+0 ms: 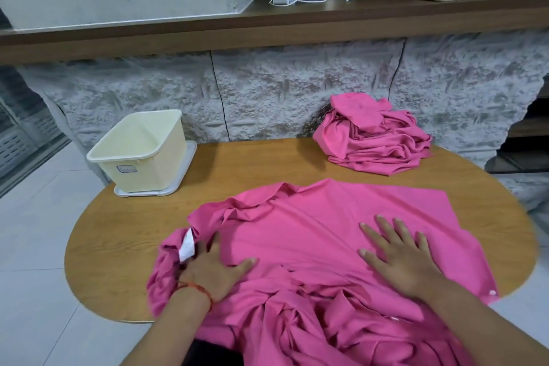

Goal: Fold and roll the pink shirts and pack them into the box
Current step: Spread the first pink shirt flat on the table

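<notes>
A pink shirt (300, 226) lies spread over the near part of the wooden table (243, 169), bunched at its left and near edges, with a white label (187, 246) showing at the left. My left hand (214, 267) rests flat on the shirt beside that label, fingers spread. My right hand (398, 252) presses flat on the smooth middle of the shirt, fingers straight and apart. A heap of more pink shirts (374, 137) sits at the table's far right. The cream plastic box (142, 151) stands open at the far left, nothing visible inside.
The box stands on a white lid (184, 175). A rough stone wall (267, 92) rises right behind the table, topped by a wooden shelf (267, 24) with a charger, a phone and a bottle. Tiled floor lies to the left.
</notes>
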`<action>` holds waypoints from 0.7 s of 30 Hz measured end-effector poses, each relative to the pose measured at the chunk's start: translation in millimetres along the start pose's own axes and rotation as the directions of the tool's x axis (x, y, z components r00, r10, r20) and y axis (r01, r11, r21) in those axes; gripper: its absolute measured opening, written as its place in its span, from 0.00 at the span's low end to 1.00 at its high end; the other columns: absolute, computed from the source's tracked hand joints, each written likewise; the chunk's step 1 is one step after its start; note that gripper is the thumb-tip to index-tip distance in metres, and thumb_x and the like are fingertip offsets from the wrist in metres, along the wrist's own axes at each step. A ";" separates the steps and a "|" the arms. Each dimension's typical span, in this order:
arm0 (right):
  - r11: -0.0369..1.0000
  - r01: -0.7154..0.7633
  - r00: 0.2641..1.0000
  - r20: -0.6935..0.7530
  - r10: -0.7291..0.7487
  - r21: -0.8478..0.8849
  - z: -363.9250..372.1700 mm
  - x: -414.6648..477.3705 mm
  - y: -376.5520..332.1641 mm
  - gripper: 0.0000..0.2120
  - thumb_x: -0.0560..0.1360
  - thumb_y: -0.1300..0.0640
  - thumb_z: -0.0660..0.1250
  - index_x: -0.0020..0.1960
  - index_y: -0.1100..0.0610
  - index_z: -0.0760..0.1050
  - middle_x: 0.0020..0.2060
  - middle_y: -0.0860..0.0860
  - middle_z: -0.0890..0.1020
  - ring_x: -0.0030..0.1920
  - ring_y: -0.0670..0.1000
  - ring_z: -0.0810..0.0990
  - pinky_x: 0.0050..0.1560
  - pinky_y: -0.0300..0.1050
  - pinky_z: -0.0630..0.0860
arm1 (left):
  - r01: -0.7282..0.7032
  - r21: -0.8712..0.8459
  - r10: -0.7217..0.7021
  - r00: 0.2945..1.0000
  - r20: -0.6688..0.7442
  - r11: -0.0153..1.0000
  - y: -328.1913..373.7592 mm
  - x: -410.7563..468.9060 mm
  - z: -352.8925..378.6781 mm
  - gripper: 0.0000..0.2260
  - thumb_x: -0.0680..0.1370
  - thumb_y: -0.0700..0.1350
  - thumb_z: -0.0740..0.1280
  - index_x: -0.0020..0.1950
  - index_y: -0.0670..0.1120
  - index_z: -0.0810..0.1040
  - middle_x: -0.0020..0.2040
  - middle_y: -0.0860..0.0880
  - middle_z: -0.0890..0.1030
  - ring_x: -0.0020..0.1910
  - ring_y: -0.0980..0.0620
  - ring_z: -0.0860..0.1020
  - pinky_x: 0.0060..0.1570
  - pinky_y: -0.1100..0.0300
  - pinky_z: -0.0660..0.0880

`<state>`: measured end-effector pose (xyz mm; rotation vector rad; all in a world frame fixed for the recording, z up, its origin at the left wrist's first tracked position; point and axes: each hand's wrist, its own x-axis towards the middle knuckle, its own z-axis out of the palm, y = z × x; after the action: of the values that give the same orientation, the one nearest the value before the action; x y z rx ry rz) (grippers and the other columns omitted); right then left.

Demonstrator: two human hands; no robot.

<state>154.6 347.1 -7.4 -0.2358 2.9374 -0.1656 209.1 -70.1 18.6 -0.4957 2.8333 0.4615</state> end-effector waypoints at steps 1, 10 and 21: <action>1.000 0.018 1.000 -0.003 -0.018 -0.005 -1.6 2.4 4.7 0.34 0.75 0.22 0.39 0.79 0.26 0.35 0.83 0.39 0.36 0.83 0.53 0.35 0.79 0.68 0.38 | 0.043 0.037 -0.044 0.999 0.021 0.998 -7.2 -2.0 -4.6 0.57 0.66 0.85 0.55 0.85 0.53 0.47 0.83 0.45 0.58 0.75 0.38 0.70 0.72 0.44 0.71; 0.996 0.065 0.998 0.006 -0.066 0.060 -18.0 40.7 19.1 0.29 0.79 0.26 0.47 0.79 0.28 0.51 0.83 0.36 0.48 0.84 0.49 0.45 0.79 0.66 0.46 | 0.022 0.316 0.018 0.992 -0.123 0.948 -2.9 33.1 -53.8 0.19 0.84 0.56 0.58 0.65 0.46 0.78 0.62 0.44 0.83 0.61 0.44 0.81 0.59 0.53 0.76; 0.998 0.050 0.998 -0.050 -0.048 0.042 -15.7 105.5 -74.9 0.29 0.82 0.33 0.49 0.82 0.36 0.53 0.84 0.46 0.54 0.82 0.59 0.51 0.77 0.70 0.52 | -0.083 0.107 0.109 0.959 -0.262 0.991 18.1 91.2 3.9 0.27 0.82 0.61 0.56 0.81 0.55 0.61 0.81 0.50 0.62 0.79 0.45 0.60 0.74 0.37 0.59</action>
<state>60.2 257.3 -1.5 -0.3016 2.9740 -0.2450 119.5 -79.2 -5.1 -0.4318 3.1329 0.2936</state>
